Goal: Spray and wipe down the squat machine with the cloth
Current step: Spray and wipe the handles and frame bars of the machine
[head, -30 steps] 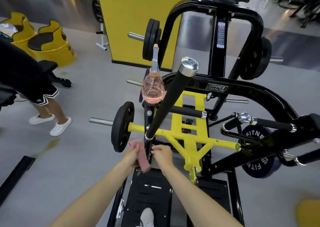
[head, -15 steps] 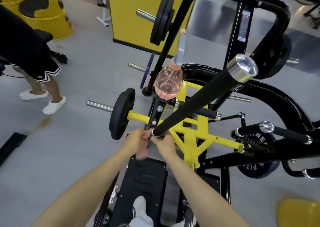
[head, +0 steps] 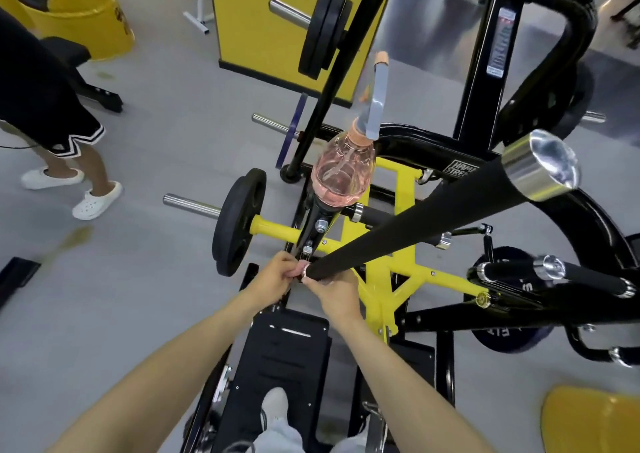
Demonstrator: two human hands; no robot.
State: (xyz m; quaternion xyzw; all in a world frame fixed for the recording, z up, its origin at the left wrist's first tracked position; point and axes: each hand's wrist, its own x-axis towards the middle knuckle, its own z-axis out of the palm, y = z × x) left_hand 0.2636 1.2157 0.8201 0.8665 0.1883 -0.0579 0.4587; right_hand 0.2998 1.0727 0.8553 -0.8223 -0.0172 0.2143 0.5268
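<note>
Gym floor, grey and smooth, with a yellowish smear at left. A yellow pillar stands behind the machine and a yellow barrel sits in the far left corner. A second person in black shorts and white clogs stands at left, well apart from the machine.

Squat machine: black outer frame, yellow inner frame. A black weight plate is on the left sleeve, and a dark plate is low on the right. Black footplate below, with the wearer's shoe on it.

A padded handle with a chrome cap slants up toward the camera. A spray bottle of pink liquid is perched upright on the black post just left of it, touched by neither hand.

Both hands meet at the handle's lower end. Left hand: grip clamped, fingers curled and pinching the cloth, which shows only as a pink sliver between the hands, against the handle base. Right hand: grip curled around the base of the handle, touching the cloth.
</note>
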